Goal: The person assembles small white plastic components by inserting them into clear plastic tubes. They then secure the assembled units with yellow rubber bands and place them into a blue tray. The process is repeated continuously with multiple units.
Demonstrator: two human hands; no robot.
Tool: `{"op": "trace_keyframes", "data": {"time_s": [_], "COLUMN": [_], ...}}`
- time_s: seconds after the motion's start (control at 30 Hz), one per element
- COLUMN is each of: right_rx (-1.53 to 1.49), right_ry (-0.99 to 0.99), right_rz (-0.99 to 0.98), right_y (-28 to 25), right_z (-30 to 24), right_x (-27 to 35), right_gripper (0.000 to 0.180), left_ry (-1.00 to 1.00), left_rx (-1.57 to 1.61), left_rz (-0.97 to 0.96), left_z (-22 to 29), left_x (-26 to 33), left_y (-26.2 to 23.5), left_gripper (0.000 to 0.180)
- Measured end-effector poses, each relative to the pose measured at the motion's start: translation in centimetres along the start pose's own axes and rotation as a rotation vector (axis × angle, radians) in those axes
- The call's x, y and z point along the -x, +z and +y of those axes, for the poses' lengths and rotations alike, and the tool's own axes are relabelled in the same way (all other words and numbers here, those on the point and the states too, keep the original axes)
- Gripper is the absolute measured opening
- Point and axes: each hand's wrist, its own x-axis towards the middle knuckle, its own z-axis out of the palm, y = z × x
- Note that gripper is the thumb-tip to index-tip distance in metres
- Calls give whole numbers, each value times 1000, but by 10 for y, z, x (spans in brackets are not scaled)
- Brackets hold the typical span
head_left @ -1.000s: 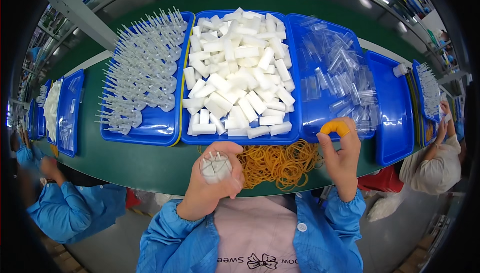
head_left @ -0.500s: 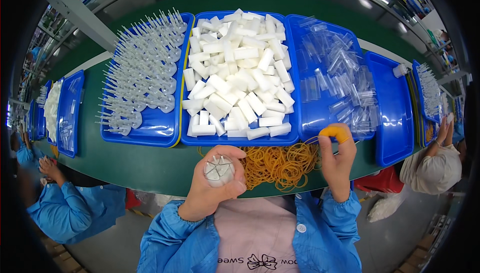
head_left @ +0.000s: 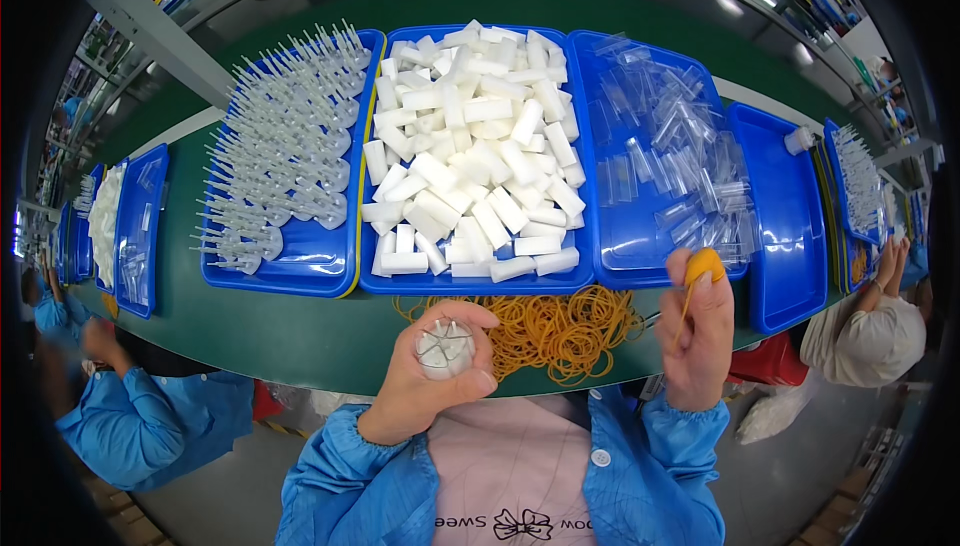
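- Left hand: wrapped around a round bundle of clear plastic pieces, end face up, at the near edge of the dark green worktop. Compared with a second ago, the bundle sits in the same spot; the grip is unchanged.
- Right hand: fingers pinching a thin orange rubber band, with an orange fingertip cover on one digit. Over the last second this hand has lifted slightly and drawn the band out taut; judged as readying the band for the bundle.
- Loose pile of orange rubber bands: lies on the worktop between the two hands, not disturbed.
- Beyond, three blue plastic trays side by side: the left tray carries clear long-stemmed parts, the middle tray white blocks, the right tray clear sleeves. No change.
- Far right, a further blue tray; co-workers in blue sleeves at both edges.
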Motion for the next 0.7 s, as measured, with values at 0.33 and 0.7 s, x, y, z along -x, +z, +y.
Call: {"op": "trace_keyframes", "data": {"time_s": [0.33,0.7], "right_rx": [273,170], "right_ry": [-44,164], "right_rz": [-459,-744], "right_y": [25,37], "right_z": [12,24], "right_x": [10,6], "right_gripper": [67,56], "left_ry": [-2,217], "left_rx": [23,-737], "left_rz": [-52,-348], "left_z": [0,14], "left_x": [2,-1], "left_y": [-2,21], "left_gripper": [53,45]}}
